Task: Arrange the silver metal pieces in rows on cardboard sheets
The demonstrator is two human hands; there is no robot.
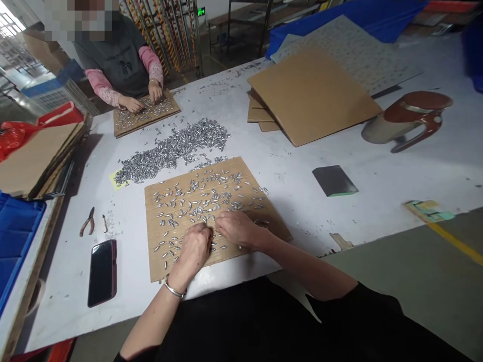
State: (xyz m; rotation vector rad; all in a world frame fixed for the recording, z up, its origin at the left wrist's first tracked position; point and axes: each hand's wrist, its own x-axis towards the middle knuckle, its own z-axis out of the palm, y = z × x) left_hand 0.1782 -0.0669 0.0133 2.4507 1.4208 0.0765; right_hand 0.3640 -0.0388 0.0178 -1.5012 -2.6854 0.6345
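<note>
Many small silver spindle-shaped pieces (216, 195) lie scattered over a cardboard sheet (151, 261) in front of me. My left hand (196, 245), with a bracelet at its wrist, is over the sheet's lower middle, its fingers curled and pressed together. Close to its right, my right hand (236, 229) rests on the same sheet with its fingertips pinched. Whatever the fingertips hold is too small or hidden to name. Beyond the sheet is a long heap of the same silver pieces (175, 148), partly over a yellow paper.
Across the white table (302, 171), a person's hands (154, 90) work over another cardboard sheet (121, 129). Pliers (88, 222) and a phone (102, 274) lie left. To the right are stacked cardboard (311, 95), a dark block (334, 180) and a jug (392, 123).
</note>
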